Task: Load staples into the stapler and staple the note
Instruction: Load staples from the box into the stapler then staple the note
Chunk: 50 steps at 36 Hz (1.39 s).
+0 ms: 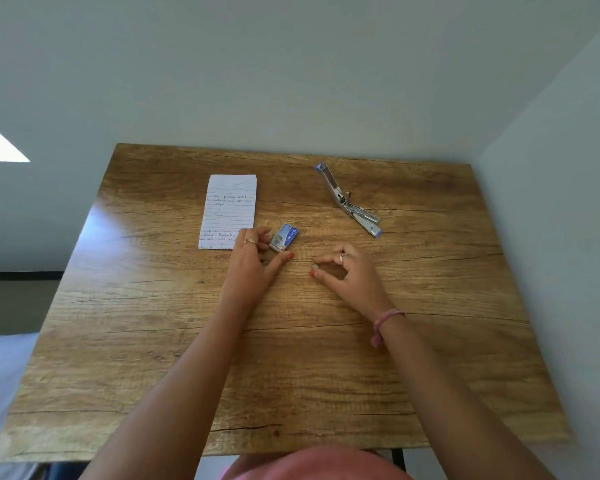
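Stapler (pixel 349 199): we find it hinged open, upper right of the right hand (pixel 349 271), long axis diagonal.
Right hand: nearer; pinches something small, probably staples.
Left hand (pixel 253 258): relaxed beside staple box (pixel 284 237).
Note (pixel 229 211): centre-left on the surface (pixel 291 358).

Wood-grain table (pixel 291 358) is sitting in a wall corner. Lying right on it: a lined handwritten note (pixel 230 209), a little blue staple box (pixel 284 237) just beside that, and a stapler (pixel 347 199) flipped wide open, well apart.
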### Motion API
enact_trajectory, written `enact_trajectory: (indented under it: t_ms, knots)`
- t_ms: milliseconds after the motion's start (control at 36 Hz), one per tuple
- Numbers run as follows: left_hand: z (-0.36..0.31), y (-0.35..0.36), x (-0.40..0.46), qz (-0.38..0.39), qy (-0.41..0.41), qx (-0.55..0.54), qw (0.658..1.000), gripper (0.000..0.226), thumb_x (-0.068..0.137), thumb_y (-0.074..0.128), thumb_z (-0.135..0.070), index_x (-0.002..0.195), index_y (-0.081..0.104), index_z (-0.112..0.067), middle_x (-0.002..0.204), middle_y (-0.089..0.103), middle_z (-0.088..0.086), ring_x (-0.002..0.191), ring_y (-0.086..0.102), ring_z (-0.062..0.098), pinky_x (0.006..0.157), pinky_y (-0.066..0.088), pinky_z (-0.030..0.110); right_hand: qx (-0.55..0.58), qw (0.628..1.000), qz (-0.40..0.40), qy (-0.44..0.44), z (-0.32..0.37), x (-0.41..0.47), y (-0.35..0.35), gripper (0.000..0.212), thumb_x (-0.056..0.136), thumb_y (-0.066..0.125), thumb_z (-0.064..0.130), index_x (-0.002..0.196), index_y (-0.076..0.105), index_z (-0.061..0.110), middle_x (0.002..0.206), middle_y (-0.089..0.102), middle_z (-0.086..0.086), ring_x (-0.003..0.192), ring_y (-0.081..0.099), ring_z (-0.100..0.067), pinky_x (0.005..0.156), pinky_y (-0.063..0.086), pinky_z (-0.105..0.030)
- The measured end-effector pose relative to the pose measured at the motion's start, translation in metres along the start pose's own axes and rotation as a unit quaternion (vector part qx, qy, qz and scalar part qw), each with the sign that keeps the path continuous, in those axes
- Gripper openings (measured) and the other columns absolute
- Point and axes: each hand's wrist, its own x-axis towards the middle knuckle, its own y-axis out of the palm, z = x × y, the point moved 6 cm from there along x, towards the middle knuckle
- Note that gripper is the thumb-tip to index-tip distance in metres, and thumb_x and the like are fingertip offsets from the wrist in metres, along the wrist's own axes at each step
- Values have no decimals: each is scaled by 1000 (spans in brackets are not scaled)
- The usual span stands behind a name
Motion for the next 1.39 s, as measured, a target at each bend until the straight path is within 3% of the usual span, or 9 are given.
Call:
enact_trajectory:
  t_ms: [111,194,444,528,778,944,1056,1167,1389]
  knots:
    - [-6,-6,-4,-31,10,-3,999,59,75,80,-36,124,51,-18,112,42,-11,92,47,-14,78,40,2,-14,999,-37,-27,5,-2,-1,22,85,74,29,104,75,18,102,64,1,98,58,-12,91,46,-30]
    - [-12,-9,-8,-45,28,7,999,54,78,78,-33,122,52,-19,112,41,-10,91,46,-7,84,43,14,-16,997,-51,-49,5,-3,-3,21,85,73,27,103,75,17,101,64,3,98,57,-9,91,44,-25]
    - [-61,19,17,-12,58,13,998,48,87,70,-21,130,50,-11,114,45,-4,90,48,-1,84,44,13,96,986,-136,-5,-4,-7,-12,19,90,68,23,108,72,18,85,65,20,84,63,3,71,47,-7]
    - [-69,31,41,1,-4,-28,1000,59,87,69,-19,139,42,-12,121,49,-3,98,50,1,80,42,7,109,983,-150,-5,-9,-7,-13,20,91,68,21,110,72,16,87,71,8,81,66,-2,70,51,-13]
    - [-70,69,96,97,-168,-202,960,73,87,59,6,148,21,-4,143,48,10,127,49,18,100,44,26,147,974,-174,3,-16,-5,-14,18,93,63,15,109,71,16,84,71,5,77,67,-5,67,54,-17]
    - [-73,86,112,206,-141,-192,949,81,82,58,17,148,19,-7,134,54,8,127,49,19,77,50,15,179,968,-177,6,-20,-4,-15,19,93,64,13,111,68,17,87,73,7,81,69,-4,72,57,-22]
    - [-73,88,119,257,-124,-178,942,81,83,57,17,148,15,-6,123,60,6,101,60,8,68,50,11,207,961,-183,10,-19,-5,-16,17,94,62,16,110,65,24,89,74,6,84,71,-4,74,57,-21]
    - [-71,90,123,299,-89,-129,941,74,87,62,4,147,20,-8,129,62,5,115,53,7,96,38,20,240,954,-179,22,-21,-4,-16,17,96,59,13,109,65,22,89,73,10,86,71,-3,75,57,-19]
    - [-75,94,124,323,-72,-116,936,48,97,53,-9,141,37,-2,137,44,-13,106,47,-20,95,32,1,306,933,-186,36,-19,-4,-21,22,99,52,8,108,62,25,96,72,-2,89,71,-10,75,55,-18]
